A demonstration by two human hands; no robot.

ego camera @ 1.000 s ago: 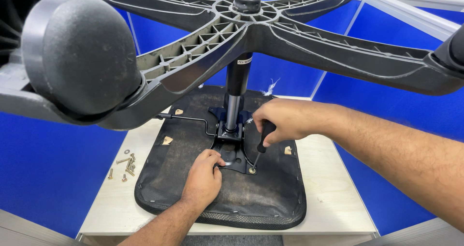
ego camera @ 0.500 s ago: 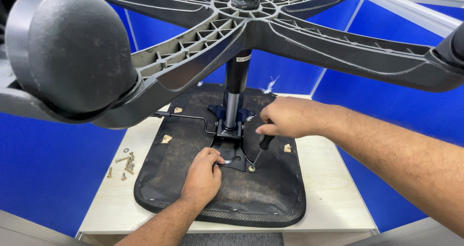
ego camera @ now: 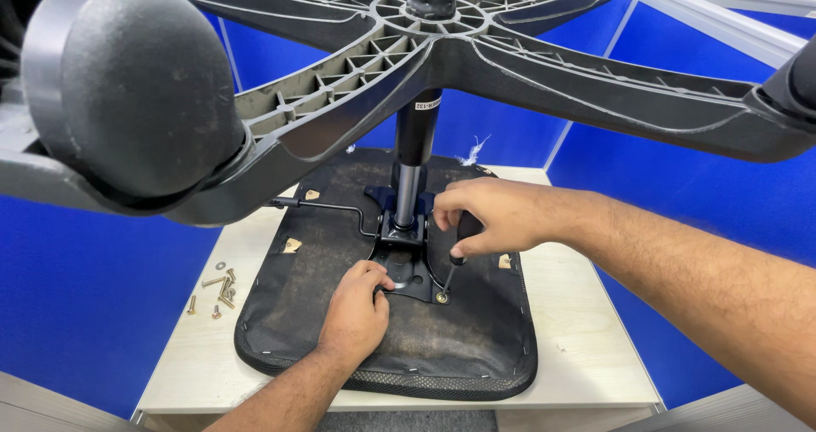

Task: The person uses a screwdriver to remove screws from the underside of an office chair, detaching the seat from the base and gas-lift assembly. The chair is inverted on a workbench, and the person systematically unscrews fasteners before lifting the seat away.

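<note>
Change since earlier: your right hand (ego camera: 497, 215) is sitting a little higher on the screwdriver (ego camera: 455, 262) than a second ago, and your left hand (ego camera: 357, 309) is staying put on the plate.
Head view, landmark: the black mounting plate (ego camera: 406, 271), bolted to the underside of the upturned chair seat (ego camera: 387, 313).
Right hand: you are gripping the screwdriver's black handle, fingers closed round it, just right of the plate.
Screwdriver tip: it is resting on a brass screw (ego camera: 441, 296) at the plate's front right corner.
Left hand: you are pressing curled fingers on the plate's front left edge; it is holding nothing that I can see.
Gas column (ego camera: 410, 177): rising straight from the plate to the five-arm base (ego camera: 442, 50) overhead.
Loose screws (ego camera: 217, 292): lying on the table (ego camera: 586, 347), well left of the plate.
Progress: judging by this, one corner is being worked and several screws are waiting loose.
</note>
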